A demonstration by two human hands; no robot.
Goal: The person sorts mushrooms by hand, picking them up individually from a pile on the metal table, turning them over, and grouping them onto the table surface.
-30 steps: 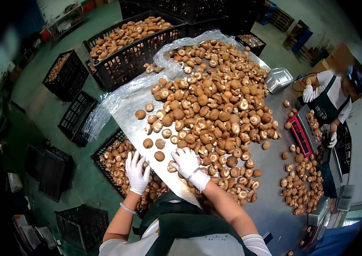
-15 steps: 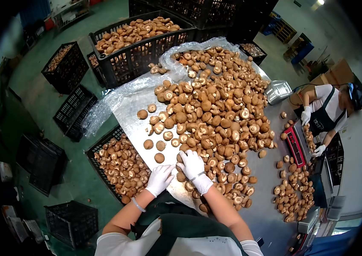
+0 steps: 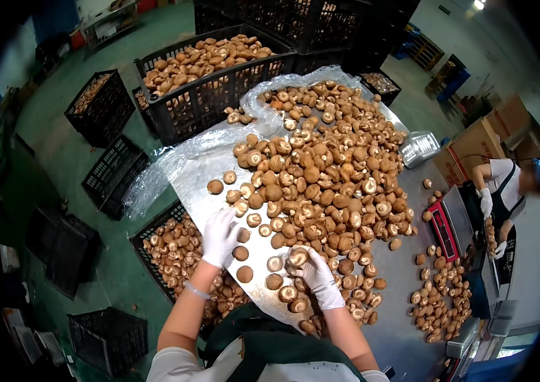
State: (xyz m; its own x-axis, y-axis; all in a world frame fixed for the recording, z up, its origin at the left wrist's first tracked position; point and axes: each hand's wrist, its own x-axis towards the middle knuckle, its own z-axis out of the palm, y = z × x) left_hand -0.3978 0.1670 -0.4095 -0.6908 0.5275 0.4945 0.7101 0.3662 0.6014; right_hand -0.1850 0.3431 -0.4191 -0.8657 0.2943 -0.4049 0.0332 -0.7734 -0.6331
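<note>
My gloved right hand (image 3: 317,277) grips a mushroom (image 3: 297,256), pale underside up, over the metal table's near left part. Loose mushrooms (image 3: 288,293) lie just below its fingers. Farther left, my gloved left hand (image 3: 220,237) reaches over the table's left edge with fingers stretched out. Beside its fingertips sit single brown mushrooms (image 3: 243,235); whether it touches any is hard to see. The large mushroom heap (image 3: 340,172) spreads across the table (image 3: 194,177) beyond both hands.
A black crate of mushrooms (image 3: 171,251) stands below the table's left edge. Another full crate (image 3: 219,105) is at the back, with plastic film (image 3: 187,149) along the edge. At right, a co-worker (image 3: 505,188) handles mushrooms beside a red scale (image 3: 445,230).
My hands have moved apart. The left went up and left along the table edge; the right shifted right and down, now holding a mushroom. The co-worker's hands moved right, with mushrooms.
</note>
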